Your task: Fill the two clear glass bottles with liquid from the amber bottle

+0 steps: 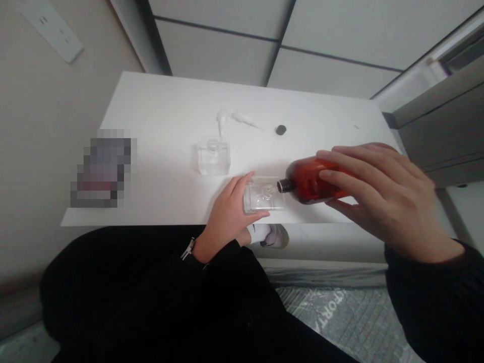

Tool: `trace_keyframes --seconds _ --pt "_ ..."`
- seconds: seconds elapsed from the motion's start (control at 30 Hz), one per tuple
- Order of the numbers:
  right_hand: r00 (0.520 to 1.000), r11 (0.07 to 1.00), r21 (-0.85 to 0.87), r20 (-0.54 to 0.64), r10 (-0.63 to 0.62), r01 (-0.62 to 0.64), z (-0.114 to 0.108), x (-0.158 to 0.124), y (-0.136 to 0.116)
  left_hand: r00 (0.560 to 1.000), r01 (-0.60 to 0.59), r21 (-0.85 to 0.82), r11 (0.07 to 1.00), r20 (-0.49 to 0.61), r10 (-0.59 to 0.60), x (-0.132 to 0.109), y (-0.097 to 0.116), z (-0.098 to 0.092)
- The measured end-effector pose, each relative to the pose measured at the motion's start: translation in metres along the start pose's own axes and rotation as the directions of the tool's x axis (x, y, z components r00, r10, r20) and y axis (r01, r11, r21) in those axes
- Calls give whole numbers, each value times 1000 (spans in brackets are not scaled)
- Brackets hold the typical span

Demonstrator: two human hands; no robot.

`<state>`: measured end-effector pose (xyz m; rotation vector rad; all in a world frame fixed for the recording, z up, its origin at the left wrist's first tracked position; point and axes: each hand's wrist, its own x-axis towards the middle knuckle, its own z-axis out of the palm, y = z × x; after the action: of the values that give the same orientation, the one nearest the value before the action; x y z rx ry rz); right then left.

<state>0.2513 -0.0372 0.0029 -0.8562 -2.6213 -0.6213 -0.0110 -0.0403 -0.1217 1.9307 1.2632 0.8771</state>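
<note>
The right hand [389, 196] grasps a rounded, see-through amber-red bottle [308, 179], its fingers laid over the top and the thumb underneath. The bottle is tipped onto its side, with its dark, ridged, uncapped neck [286, 186] pointing left, just above the right part of a clear, squarish, see-through container [259, 201]. I cannot tell whether liquid is running from the neck.

The left hand [230, 207] clasps that container from its left side, fingers along the far edge and thumb along the near one. The container is on a white, smooth rectangular table [159, 171], close to the near edge. A silvery wristband [188, 249] circles the left wrist, and a black sleeve [434, 307] covers the right forearm.

Beyond the left hand, a clear, square-sided bottle with a round neck [215, 159] stands upright on the table. Just behind it lie two slender white nozzle-like pieces [242, 119], and to their right a small, round black cap [281, 130]. A pixelated object [102, 171] is at the table's left end.

Below the near edge show a white sock [259, 233] and a greyish shoe [277, 237]. Pale panels with dark dividing strips [223, 50] rise behind the table.
</note>
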Motion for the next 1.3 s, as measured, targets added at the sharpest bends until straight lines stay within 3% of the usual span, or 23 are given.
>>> trace_keyframes --seconds 0.8,1.3 --pt "997 997 49 56 61 -63 2 -7 0 1000 20 -14 1000 19 -20 -1 -1 -1" --pt "999 998 50 11 34 -35 6 -6 0 995 95 -51 994 42 -93 -4 -5 1"
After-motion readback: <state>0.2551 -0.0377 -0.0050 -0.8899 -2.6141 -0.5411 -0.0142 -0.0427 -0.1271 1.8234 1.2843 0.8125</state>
